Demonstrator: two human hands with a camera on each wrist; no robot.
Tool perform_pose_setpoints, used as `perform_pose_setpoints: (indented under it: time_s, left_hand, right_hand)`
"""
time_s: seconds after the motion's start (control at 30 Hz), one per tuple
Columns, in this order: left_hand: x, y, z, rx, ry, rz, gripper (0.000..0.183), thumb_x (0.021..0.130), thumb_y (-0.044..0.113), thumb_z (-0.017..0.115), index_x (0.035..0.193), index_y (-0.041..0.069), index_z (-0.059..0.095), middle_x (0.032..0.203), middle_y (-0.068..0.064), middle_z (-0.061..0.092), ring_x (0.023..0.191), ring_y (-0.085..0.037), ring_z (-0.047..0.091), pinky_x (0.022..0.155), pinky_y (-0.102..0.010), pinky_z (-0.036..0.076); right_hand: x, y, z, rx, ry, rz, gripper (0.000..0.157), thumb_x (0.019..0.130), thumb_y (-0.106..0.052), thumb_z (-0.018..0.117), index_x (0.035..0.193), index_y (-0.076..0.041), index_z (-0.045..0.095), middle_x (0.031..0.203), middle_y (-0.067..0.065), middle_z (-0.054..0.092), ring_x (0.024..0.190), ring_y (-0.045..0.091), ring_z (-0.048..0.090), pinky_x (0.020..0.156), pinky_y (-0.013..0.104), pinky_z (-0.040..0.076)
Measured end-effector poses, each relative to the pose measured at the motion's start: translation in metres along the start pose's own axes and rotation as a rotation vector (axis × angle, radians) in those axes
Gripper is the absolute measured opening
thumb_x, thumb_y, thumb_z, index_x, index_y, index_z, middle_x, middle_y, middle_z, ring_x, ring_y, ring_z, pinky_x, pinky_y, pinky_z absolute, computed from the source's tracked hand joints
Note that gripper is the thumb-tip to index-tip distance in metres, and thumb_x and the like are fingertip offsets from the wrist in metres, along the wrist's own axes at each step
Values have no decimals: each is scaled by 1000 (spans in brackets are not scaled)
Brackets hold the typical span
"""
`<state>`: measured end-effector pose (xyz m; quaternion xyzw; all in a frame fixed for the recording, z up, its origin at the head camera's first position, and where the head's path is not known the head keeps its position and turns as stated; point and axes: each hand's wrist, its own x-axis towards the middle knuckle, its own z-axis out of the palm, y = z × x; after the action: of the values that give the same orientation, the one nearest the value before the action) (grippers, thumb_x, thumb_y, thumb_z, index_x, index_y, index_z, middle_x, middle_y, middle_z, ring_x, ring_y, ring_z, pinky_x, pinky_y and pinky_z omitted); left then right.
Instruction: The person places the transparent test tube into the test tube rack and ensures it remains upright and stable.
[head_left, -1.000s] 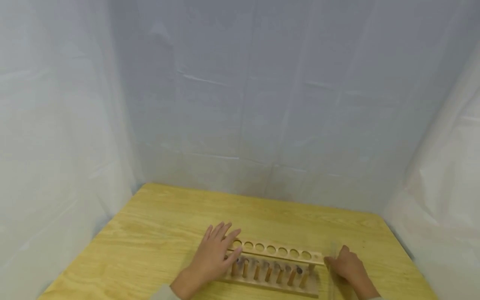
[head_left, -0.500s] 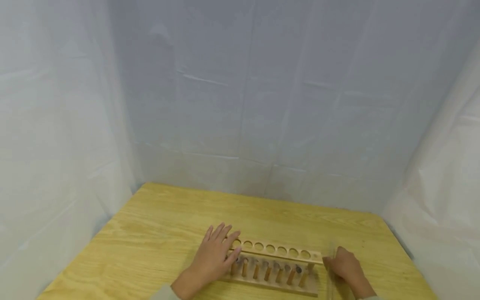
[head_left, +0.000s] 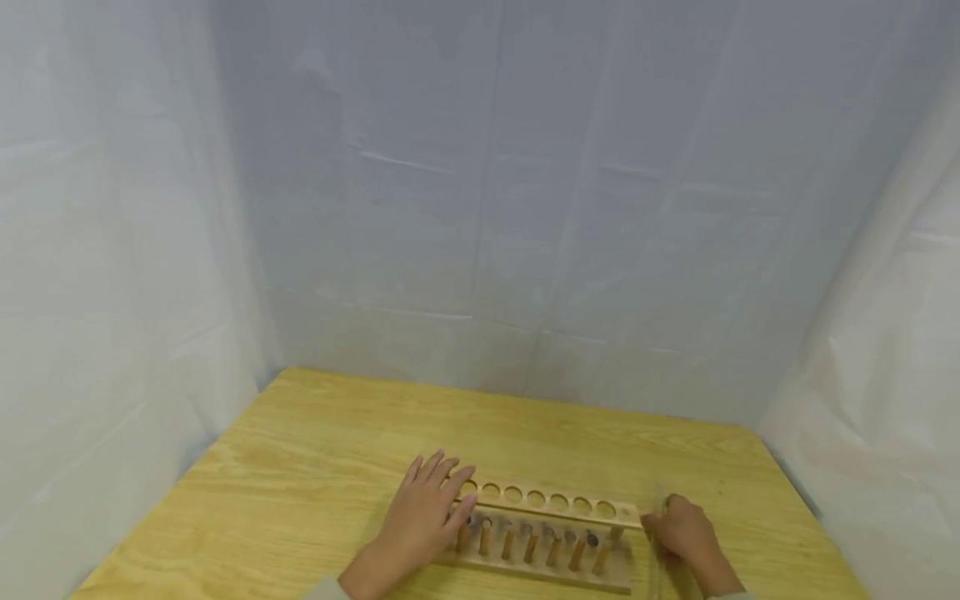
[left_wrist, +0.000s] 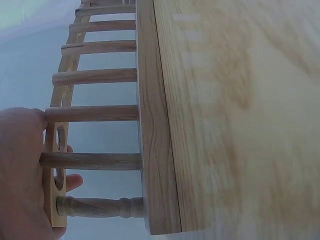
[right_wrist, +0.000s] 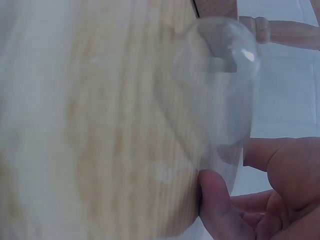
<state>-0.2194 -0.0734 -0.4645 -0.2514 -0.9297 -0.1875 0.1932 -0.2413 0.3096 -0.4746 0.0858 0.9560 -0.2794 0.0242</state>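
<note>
A wooden test tube rack (head_left: 553, 565) stands near the front of the table, with a row of round holes in its top bar (head_left: 547, 502) and a row of upright pegs below. My left hand (head_left: 422, 518) rests on the left end of the top bar. Its fingers reach over the far side, with the thumb (left_wrist: 37, 116) along the near side. Just beyond the rack's right end, my right hand (head_left: 686, 535) pinches a clear test tube (right_wrist: 225, 105) between thumb and fingers. The tube's rounded end shows in the right wrist view; in the head view it is faint.
The yellow wood-grain table (head_left: 360, 408) extends behind and on both sides of the rack. Pale plastic sheeting (head_left: 480, 208) hangs at the back and along the left and right sides.
My right hand's fingers have drawn in slightly around the test tube beside the rack. The left hand keeps its place on the rack, and the whole view has shifted a little.
</note>
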Motion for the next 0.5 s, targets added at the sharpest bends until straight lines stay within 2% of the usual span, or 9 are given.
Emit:
perform_pose_setpoints:
  time_s: [0.17,0.3,0.5]
  left_hand:
    - [-1,0,3,-10,-1,-13,39,103,38,46,127,12,61,127,-13,59,129,-39,46,108,-61,31]
    - [1,0,3,-23,2,-21,37,103,37,46,123,12,62,126,-15,59,128,-40,46,108,-62,30]
    - [1,3,5,1,6,-46,36,103,37,44,122,12,62,125,-15,60,127,-38,47,109,-61,29]
  right_hand:
    - [0,0,-2,42,-12,9,60,88,-15,61,126,25,39,65,14,59,40,15,56,39,25,48]
    - [0,-2,-8,79,2,-6,60,91,-17,57,133,20,34,60,9,60,40,16,56,42,28,50]
    - [3,-5,-16,90,71,-70,59,95,-21,54,138,14,34,82,9,66,49,14,58,52,32,49]
